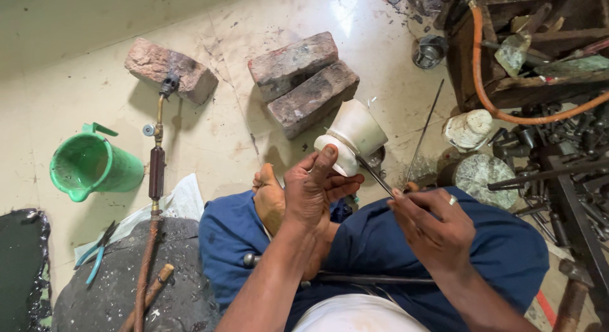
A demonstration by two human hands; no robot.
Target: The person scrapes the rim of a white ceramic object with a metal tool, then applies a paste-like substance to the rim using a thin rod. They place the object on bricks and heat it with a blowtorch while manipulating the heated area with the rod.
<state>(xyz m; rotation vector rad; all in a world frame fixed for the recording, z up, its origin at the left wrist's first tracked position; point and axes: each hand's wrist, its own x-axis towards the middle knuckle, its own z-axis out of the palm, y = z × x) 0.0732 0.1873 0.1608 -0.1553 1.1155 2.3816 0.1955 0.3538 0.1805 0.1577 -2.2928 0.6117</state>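
While the person sits cross-legged on the floor in blue trousers, a white cup-shaped ceramic piece (352, 138) is held up above the knees. It is gripped by the left hand (311, 192), whose thumb is pressed against the rounded lower rim and whose fingers are curled around the far side; the piece is tilted, with its wider end pointing up and away. A thin metal rod (375, 176) is pinched between thumb and fingertips of the right hand (431, 221), on which a ring is worn. The rod's tip is set against the underside of the ceramic piece, just beside the left fingers.

Two bricks (304, 81) are laid side by side, touching, on the pale floor (241, 135) beyond the piece, and a third brick (170, 69) is placed well apart to the left. The nozzle of a gas torch (155, 173) is rested on that third brick, its hose running back toward the person. A green plastic jug (92, 164) is stood to the left of the torch. Blue-handled pliers (98, 251) are laid on a grey slab near the left knee. An orange hose (501, 110) is looped over a wooden crate of tools at the upper right, with a white jar (468, 129) near it. A longer metal bar (355, 279) is laid across the lap.
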